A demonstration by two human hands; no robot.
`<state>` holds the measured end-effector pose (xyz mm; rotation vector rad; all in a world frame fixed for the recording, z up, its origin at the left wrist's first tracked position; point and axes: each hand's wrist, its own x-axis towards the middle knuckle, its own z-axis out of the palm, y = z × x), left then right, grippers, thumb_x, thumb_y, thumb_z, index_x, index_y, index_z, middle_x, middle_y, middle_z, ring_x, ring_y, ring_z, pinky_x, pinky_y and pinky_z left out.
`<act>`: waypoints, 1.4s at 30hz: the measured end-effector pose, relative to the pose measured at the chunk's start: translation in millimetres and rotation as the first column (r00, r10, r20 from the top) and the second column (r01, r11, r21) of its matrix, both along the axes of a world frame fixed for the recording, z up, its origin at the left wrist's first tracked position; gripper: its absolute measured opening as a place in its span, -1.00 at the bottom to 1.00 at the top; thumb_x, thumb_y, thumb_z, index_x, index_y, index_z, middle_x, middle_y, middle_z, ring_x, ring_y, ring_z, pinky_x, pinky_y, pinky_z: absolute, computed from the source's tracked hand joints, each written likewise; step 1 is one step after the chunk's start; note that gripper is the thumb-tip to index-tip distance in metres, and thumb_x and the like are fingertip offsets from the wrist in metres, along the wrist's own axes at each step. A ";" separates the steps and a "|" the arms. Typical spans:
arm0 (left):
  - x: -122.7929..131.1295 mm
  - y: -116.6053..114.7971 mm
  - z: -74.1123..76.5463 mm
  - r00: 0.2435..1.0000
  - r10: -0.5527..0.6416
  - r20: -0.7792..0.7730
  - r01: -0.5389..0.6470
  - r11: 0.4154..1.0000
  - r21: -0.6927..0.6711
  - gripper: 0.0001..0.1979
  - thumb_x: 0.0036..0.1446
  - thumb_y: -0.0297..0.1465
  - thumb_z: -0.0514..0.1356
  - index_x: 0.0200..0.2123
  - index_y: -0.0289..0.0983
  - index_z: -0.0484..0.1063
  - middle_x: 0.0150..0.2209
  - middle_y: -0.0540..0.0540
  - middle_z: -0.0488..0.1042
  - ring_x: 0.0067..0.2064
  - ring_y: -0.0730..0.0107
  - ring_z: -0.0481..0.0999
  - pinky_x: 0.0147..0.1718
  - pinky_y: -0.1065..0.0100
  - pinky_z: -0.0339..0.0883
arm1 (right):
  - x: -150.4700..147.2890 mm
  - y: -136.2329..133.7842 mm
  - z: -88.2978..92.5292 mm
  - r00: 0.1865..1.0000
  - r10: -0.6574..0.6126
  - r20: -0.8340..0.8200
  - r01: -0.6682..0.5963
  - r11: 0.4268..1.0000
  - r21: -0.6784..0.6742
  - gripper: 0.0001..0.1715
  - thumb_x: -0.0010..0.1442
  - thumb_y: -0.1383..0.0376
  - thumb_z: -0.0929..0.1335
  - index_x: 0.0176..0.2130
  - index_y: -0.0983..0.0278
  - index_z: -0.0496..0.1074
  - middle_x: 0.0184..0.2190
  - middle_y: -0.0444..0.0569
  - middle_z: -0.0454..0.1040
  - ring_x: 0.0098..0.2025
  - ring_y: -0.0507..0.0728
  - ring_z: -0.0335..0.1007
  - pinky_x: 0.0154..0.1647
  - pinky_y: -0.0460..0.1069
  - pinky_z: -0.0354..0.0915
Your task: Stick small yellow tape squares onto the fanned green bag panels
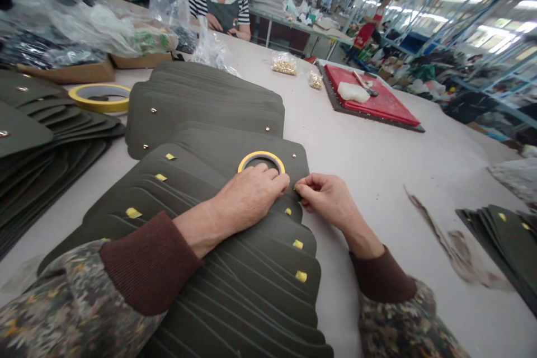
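Observation:
A fanned row of dark olive leather flaps [235,268] lies in front of me, most with small yellow tape squares [301,276] near their corners. My left hand [247,196] rests knuckles-up on the top flaps, fingers curled over a yellow tape roll [260,158]. My right hand [325,196] is pinched at the right corner of the uppermost flap, fingertips meeting the left hand's; what it pinches is too small to see.
More flap stacks lie behind [201,100], at left [37,134] and at far right [503,240]. A second tape roll [99,97], plastic bags [84,22], rivet bags [284,64] and a red mat [377,98] with a hammer sit beyond. A person in stripes [218,0] works opposite.

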<state>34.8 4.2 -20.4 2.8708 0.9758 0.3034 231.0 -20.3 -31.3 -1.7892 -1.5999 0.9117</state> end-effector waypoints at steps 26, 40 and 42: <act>-7.8 4.4 6.1 0.988 -0.004 0.154 0.032 0.983 -0.180 -0.86 0.29 -0.45 -0.03 -0.28 -0.24 0.30 -0.30 -0.02 0.38 -0.26 0.36 0.37 -0.27 0.36 0.22 | 15.5 -1.1 -8.2 0.981 -0.058 -0.186 0.073 0.994 0.077 -0.66 0.08 0.14 0.39 -0.20 0.31 0.48 -0.63 -0.15 0.46 -0.64 0.00 0.32 -0.63 -0.11 0.28; -6.5 5.6 1.6 0.993 -0.021 0.118 0.039 0.987 -0.154 -0.88 0.27 -0.45 0.01 -0.28 -0.23 0.33 -0.31 -0.03 0.40 -0.25 0.34 0.36 -0.28 0.35 0.22 | 5.3 2.4 2.5 0.885 -0.295 -0.360 0.234 0.951 -0.203 -0.73 0.00 0.34 0.43 -0.24 0.33 0.40 -0.60 -0.14 0.47 -0.62 -0.02 0.40 -0.70 -0.16 0.31; -6.2 5.5 1.6 0.993 -0.024 0.112 0.041 0.988 -0.150 -0.89 0.26 -0.46 0.02 -0.29 -0.23 0.32 -0.31 -0.02 0.40 -0.25 0.34 0.36 -0.29 0.35 0.22 | 2.9 2.9 3.3 0.881 -0.322 -0.346 0.259 0.941 -0.217 -0.68 -0.03 0.35 0.45 -0.22 0.34 0.39 -0.65 -0.14 0.46 -0.64 -0.01 0.38 -0.70 -0.16 0.30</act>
